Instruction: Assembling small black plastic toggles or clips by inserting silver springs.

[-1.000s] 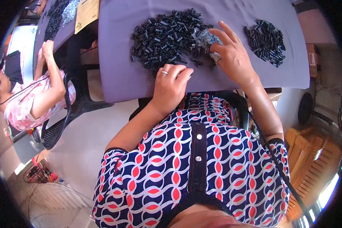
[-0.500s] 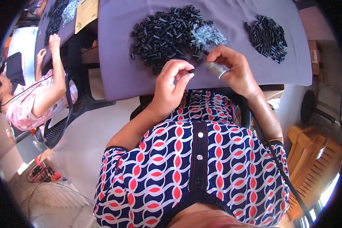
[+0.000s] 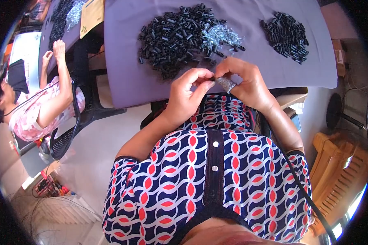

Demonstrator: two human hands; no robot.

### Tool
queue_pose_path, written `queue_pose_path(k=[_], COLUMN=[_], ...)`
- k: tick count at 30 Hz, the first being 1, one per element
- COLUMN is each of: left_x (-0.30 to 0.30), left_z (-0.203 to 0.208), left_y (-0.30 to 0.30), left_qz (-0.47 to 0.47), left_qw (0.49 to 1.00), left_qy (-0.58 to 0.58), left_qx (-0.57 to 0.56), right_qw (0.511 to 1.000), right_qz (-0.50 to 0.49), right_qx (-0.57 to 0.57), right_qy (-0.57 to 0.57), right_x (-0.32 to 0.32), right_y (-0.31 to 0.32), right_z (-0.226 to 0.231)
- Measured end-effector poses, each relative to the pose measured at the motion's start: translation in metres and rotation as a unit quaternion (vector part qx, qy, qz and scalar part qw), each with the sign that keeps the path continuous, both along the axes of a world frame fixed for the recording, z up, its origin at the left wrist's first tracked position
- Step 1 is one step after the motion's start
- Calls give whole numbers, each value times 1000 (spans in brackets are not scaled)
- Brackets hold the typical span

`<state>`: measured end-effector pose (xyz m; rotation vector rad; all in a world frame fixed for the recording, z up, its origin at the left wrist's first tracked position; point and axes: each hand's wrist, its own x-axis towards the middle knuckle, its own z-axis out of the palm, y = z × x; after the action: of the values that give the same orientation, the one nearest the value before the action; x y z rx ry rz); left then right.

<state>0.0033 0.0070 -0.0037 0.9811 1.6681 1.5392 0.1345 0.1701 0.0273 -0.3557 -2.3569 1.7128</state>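
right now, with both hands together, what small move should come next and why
Probably hold the left hand steady while the right hand presses gently toward it: they meet at a small black piece, too small to show whether anything is inside.

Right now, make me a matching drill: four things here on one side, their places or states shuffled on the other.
1. Shiny bits
2. Smaller black pile
3. Paper
4. Left hand

A. Tan, at the picture's upper left
B. Pinching a small black part
C. Against the bigger black pile
D. Apart, toward the table's right edge

Pairs: 1-C, 2-D, 3-A, 4-B
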Motion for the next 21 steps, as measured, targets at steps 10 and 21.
queue_pose_path(k=[10,21], left_x=[-13,-22], left_z=[5,5], left_y=[3,-3], left_qz=[-22,-122], left_qw=[962,930], left_qy=[-270,-326], left_qx=[-26,-118], right_qw=[990,995], right_qz=[-30,47], right_qx=[-138,58], right_qy=[-7,59], right_x=[-3,-1], right_y=[1,-2], right_z=[4,3])
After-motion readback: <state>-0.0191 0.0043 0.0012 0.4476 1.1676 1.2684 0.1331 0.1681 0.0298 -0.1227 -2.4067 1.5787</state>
